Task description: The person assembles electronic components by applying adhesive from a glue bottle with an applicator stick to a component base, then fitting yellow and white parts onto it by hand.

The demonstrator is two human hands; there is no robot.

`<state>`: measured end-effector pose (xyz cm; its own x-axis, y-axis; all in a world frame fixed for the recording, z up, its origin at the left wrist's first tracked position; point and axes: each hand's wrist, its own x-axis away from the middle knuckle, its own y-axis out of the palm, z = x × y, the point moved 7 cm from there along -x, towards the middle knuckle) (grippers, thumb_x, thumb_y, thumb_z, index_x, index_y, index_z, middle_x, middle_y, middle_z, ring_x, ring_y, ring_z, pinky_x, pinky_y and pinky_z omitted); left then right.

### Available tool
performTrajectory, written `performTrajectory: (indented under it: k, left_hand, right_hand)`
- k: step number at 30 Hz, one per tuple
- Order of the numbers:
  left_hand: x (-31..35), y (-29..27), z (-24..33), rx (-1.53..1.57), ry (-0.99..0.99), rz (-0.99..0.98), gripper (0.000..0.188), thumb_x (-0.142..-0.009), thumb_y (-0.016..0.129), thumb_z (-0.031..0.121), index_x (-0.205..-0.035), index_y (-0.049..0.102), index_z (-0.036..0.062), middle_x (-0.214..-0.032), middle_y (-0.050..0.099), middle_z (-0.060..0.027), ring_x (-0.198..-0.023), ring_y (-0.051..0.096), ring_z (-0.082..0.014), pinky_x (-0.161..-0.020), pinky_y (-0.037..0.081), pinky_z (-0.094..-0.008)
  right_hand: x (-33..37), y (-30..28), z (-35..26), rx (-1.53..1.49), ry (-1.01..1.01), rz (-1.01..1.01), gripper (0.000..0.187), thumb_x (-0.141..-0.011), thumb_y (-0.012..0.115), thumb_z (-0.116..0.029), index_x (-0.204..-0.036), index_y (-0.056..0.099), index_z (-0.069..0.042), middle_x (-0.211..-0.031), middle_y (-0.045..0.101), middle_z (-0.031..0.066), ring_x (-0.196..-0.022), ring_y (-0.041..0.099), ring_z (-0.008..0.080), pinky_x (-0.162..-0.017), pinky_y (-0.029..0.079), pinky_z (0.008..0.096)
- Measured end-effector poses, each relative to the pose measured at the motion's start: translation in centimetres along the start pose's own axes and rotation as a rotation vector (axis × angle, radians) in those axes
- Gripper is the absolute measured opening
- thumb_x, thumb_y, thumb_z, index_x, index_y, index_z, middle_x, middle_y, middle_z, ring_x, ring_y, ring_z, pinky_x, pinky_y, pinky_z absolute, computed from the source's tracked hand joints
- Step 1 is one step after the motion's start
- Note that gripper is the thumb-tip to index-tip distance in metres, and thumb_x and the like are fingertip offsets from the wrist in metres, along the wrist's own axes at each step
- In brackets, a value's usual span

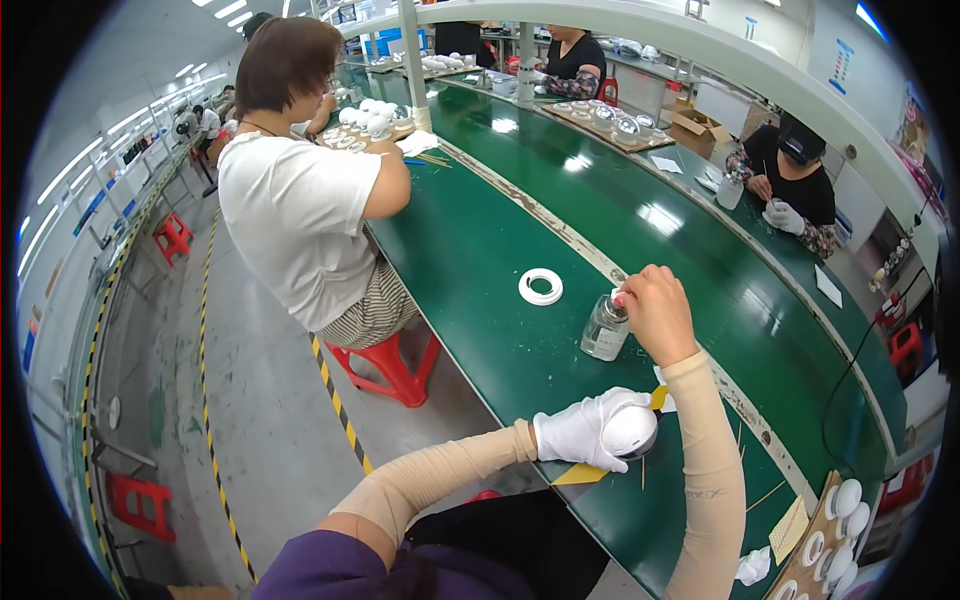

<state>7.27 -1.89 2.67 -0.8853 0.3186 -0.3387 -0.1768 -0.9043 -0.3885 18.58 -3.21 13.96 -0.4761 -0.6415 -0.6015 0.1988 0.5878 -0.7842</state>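
The left hand (578, 430), in a white glove, curls its fingers around a white ball-shaped part (628, 432) with a dark side facing right, just above the near part of the green table (480, 330). The bare right hand (657, 308) is farther off, its fingers bent over the top of a clear bottle (605, 335); they hide that top, so I cannot tell whether they pinch it or something in it. The bottle stands tilted to the eye, though the wide lens may bend it. A white ring (540, 300) lies flat to the left of the bottle, apart from it. A thin stick (644, 474) lies near the ball-shaped part. At the near right are a crumpled tissue (753, 566), a pale yellow pad (789, 530) and a board with white round parts (848, 494).
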Motion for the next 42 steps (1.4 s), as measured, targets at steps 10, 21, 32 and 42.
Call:
performTrajectory:
  k: [10,21,32,42]
  left_hand:
    - [0.3,-0.1,0.4,-0.024,-0.007,-0.005,0.092,-0.060,0.089,0.032,-0.134,0.041,0.0064,-0.130,0.047,-0.0157,-0.114,0.053,-0.0321,-0.100,0.044,-0.0390]
    - [-0.1,0.0,0.2,-0.042,0.033,0.034,0.097,-0.056,0.091,0.029,-0.134,0.040,0.0038,-0.125,0.051,-0.0149,-0.114,0.055,-0.0296,-0.099,0.045,-0.0383]
    - [-0.6,0.1,-0.5,-0.058,-0.064,0.037,0.098,-0.055,0.092,0.026,-0.135,0.039,0.0023,-0.123,0.054,-0.0131,-0.112,0.056,-0.0234,-0.098,0.045,-0.0342]
    - [-0.4,0.3,-1.0,0.002,0.022,0.066,0.093,-0.060,0.090,0.033,-0.133,0.042,0.0032,-0.125,0.052,-0.0173,-0.110,0.058,-0.0319,-0.093,0.048,-0.0377]
  right_hand:
    - [0.2,0.1,-0.1,0.008,0.003,0.013,0.007,-0.076,0.070,-0.010,-0.078,0.067,-0.004,-0.082,0.058,0.0082,-0.085,0.055,0.0273,-0.076,0.044,0.0381]
    - [0.9,-0.2,0.3,0.042,-0.002,-0.009,0.007,-0.079,0.067,-0.009,-0.082,0.066,-0.002,-0.083,0.058,0.0113,-0.084,0.055,0.0299,-0.076,0.045,0.0398]
    - [20.1,-6.5,-0.9,-0.495,0.224,0.175,0.018,-0.075,0.071,0.002,-0.091,0.065,-0.001,-0.123,0.054,0.0182,-0.121,0.051,0.0340,-0.101,0.042,0.0429]
    - [19.8,-3.3,-3.1,-0.560,0.277,0.191,0.014,-0.080,0.069,0.002,-0.088,0.059,-0.003,-0.134,0.052,0.0230,-0.127,0.050,0.0356,-0.103,0.040,0.0387]
